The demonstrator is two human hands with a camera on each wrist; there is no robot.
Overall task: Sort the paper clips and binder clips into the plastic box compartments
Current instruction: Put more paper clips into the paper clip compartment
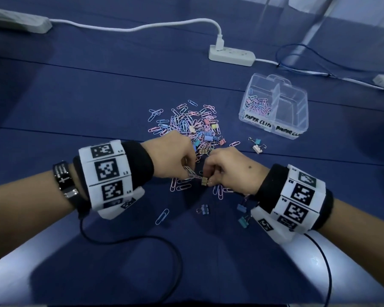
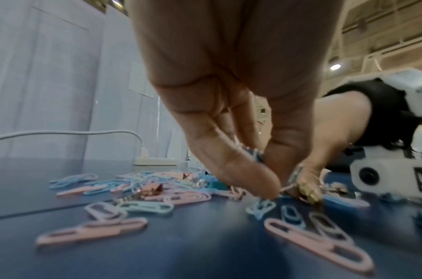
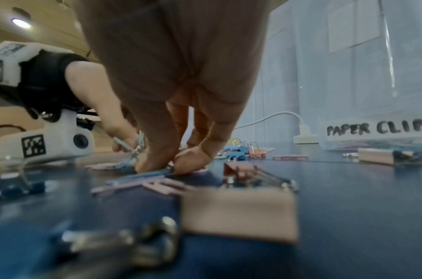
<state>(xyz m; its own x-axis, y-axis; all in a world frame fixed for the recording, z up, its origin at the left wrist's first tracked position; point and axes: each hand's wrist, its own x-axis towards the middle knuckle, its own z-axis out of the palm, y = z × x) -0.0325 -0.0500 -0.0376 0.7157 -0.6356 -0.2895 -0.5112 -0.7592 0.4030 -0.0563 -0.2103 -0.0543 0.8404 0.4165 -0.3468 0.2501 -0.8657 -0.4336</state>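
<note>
The left hand (image 1: 175, 156) pinches a bunch of paper clips (image 1: 192, 173); the right hand (image 1: 227, 170) pinches a gold binder clip (image 1: 204, 181), touching that bunch, low over the blue table (image 1: 98, 96). The mixed clip pile (image 1: 191, 127) lies just beyond. The clear plastic box (image 1: 275, 105) (both compartments labelled "PAPER CLIPS") sits far right, paper clips in its left compartment.

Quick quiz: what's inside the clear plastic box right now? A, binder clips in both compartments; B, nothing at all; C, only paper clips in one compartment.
C: the plastic box holds a pile of pastel paper clips in its left compartment, and no clips show in the other.
</note>
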